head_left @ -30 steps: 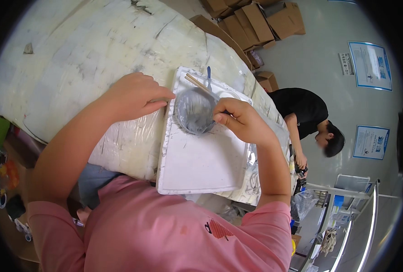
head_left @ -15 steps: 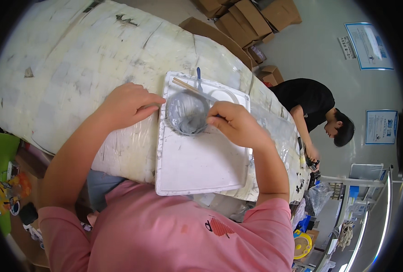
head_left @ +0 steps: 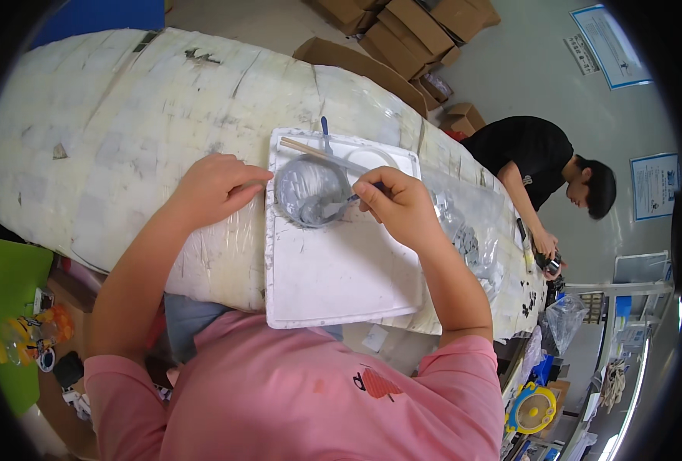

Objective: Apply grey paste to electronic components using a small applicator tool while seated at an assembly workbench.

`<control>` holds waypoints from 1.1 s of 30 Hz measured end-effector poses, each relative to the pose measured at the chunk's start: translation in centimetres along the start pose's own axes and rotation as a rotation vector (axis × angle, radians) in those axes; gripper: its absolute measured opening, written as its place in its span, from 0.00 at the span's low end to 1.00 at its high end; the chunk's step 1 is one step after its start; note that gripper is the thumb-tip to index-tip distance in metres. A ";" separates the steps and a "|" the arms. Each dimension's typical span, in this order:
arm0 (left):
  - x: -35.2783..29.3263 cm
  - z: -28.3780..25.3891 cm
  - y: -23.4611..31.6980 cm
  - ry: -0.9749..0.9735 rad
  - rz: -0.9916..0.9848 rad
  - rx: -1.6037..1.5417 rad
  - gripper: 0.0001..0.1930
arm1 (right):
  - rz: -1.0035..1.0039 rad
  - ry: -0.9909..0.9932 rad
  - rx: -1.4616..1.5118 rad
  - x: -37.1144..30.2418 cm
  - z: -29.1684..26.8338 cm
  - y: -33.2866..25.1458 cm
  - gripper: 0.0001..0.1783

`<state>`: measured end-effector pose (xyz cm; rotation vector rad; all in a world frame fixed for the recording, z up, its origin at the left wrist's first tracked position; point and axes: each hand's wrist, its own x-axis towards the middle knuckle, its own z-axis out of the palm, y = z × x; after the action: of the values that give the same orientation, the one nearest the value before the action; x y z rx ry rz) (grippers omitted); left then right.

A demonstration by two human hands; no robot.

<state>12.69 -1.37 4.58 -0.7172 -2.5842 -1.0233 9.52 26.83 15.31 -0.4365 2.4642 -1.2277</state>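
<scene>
Dipping into the grey-smeared bowl [head_left: 310, 175] on the white tray [head_left: 337, 273], a small spatula [head_left: 332, 209] sits pinched between the right hand's [head_left: 398, 203] fingers; the left hand [head_left: 214, 188], thumb and index parted around nothing, is at the tray's left edge, above the worktop [head_left: 149, 123].

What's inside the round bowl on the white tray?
Inside the bowl: smeared grey material, plus the tip of a tool held in the right hand. The bowl's bottom is hidden where the material covers it; depth can't be told.
</scene>
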 end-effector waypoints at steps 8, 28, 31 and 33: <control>0.0 -0.1 0.1 -0.016 -0.003 0.008 0.10 | 0.185 0.102 0.038 -1.2 0.4 0.9 0.08; -0.2 0.1 -0.3 0.015 0.027 -0.002 0.10 | -0.064 0.109 -0.059 -6.3 0.7 2.0 0.07; 0.0 0.2 -0.1 0.035 0.053 -0.016 0.11 | -0.566 0.073 -0.467 -6.5 1.5 2.2 0.10; 0.2 0.1 0.0 0.053 0.080 -0.027 0.11 | -0.585 0.060 -0.425 -6.6 2.4 2.3 0.09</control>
<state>12.52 -1.19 4.62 -0.7834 -2.4806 -1.0396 16.17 29.26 13.29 -1.3245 2.7457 -0.8876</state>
